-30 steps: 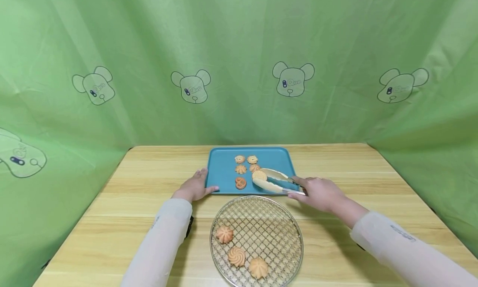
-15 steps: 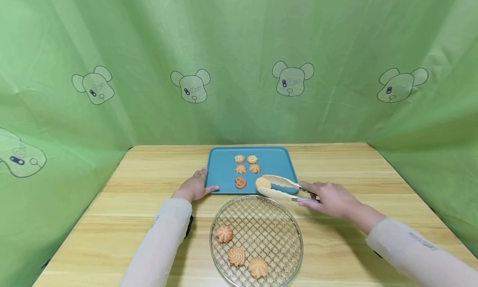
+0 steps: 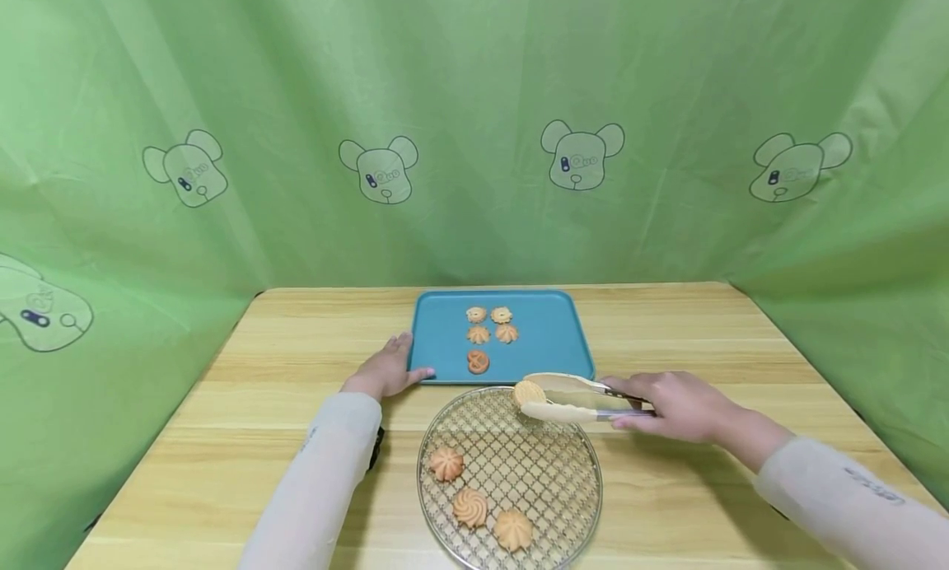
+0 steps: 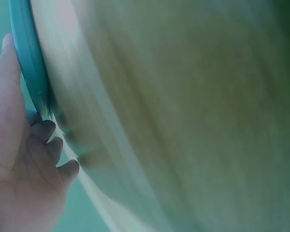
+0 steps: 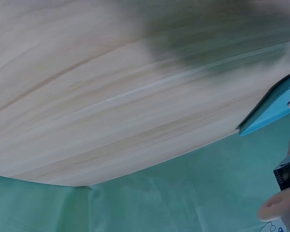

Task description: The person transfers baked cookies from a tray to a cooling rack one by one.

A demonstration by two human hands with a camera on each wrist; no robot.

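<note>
My right hand (image 3: 678, 404) grips the metal handles of a pair of tongs (image 3: 571, 412) with cream-coloured, scalloped tips. Pinched between those tips is a round pale cookie (image 3: 529, 395), over the far edge of the round wire rack (image 3: 593, 463). In the right wrist view, part of a handle (image 5: 286, 175) shows beside a fingertip. My left hand (image 3: 385, 371) rests at the near left corner of the blue tray (image 3: 549, 339), thumb along the near rim and fingers at the left side. The left wrist view shows this thumb against the tray's rim (image 4: 31, 58).
Several cookies lie on the tray in two columns, among them a pretzel-shaped cookie (image 3: 478, 362). On the rack are a fluted cookie (image 3: 446, 464), a swirled cookie (image 3: 470, 507) and a pale fluted cookie (image 3: 513, 530). A green curtain (image 3: 474, 224) encloses the wooden table (image 3: 296, 339).
The right hand has drawn the tongs and the pinched cookie toward the near side and right, from above the tray to the rack's far edge. The left hand stays put.
</note>
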